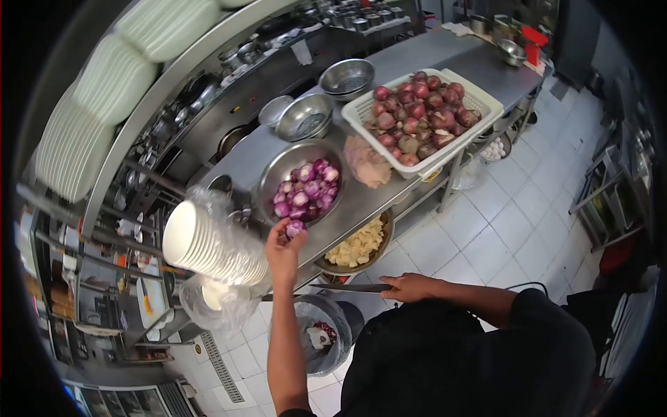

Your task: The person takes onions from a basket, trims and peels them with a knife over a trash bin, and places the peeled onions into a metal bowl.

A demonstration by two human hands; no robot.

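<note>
My left hand [281,250] is closed around a peeled red onion [295,229] at the near rim of a steel bowl [267,170]. Inside that bowl lie several peeled purple onions [306,189]. In my right hand [410,286] is a knife [351,287], its blade pointing left, in front of my body and apart from the onion. A white plastic basket [479,128] heaped with unpeeled red onions [420,111] stands on the steel table, farther right. Between basket and bowl sits a pinkish bag [368,163].
A lined bin [345,330] holding scraps stands below on the tiled floor. Under the table edge is a bowl of pale yellow chunks [356,250]. Stacked white paper cups [201,240] in plastic are at left. Steel bowls [306,115] stand behind, and a red scale [533,43] at the far end.
</note>
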